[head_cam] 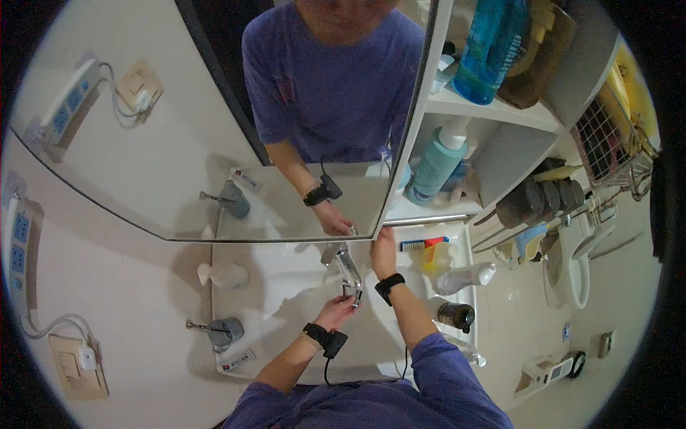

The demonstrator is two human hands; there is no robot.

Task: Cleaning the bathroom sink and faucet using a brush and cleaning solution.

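Observation:
The fingers of my left hand (pixel 336 312) grip a small chrome piece (pixel 352 294) at the outlet of the chrome tap (pixel 348 266). Whether that piece is part of the tap or a separate object, I cannot tell. My right hand (pixel 383 256) reaches up to the lower right corner of the mirror (pixel 321 107), where its fingertips are hidden behind the edge. Below both arms lies the white washbasin (pixel 284 343). No running water is visible. Each wrist wears a black strap with a small device.
Bottles, among them a clear pump bottle (pixel 455 280) and a dark jar (pixel 455 315), line the basin's right side by a red-and-blue comb (pixel 423 244). To the left are a soap dispenser (pixel 230 274), grey cup (pixel 225 332) and tube (pixel 238 360). Shelves (pixel 487 110) hold bottles.

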